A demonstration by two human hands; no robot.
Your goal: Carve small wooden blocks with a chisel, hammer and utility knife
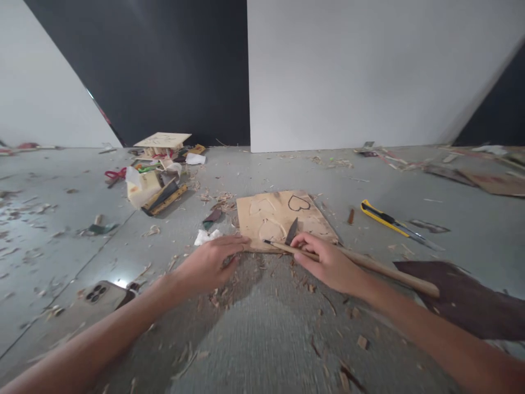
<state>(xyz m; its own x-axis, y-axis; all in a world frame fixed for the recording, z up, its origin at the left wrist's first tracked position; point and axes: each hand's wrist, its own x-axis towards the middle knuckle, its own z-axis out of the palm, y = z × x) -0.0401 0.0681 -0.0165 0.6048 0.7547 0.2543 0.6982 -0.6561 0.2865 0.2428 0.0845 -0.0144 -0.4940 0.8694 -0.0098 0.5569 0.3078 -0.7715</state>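
Board (284, 203) 1 | hearts (299, 203) 3 | right hand (328, 262) holds 1 pencil (285, 247) | left hand (213, 260) unclenched

1 phone (107, 294), left of left hand (211, 260); 1 board (283, 216), 3 hearts (299, 203), between; 1 utility knife (383, 218), right of right hand (326, 260)

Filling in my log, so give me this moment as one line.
left hand: at near edge of board | right hand: holds dark-tipped stick | board: black heart outline | yellow cutter: right of board
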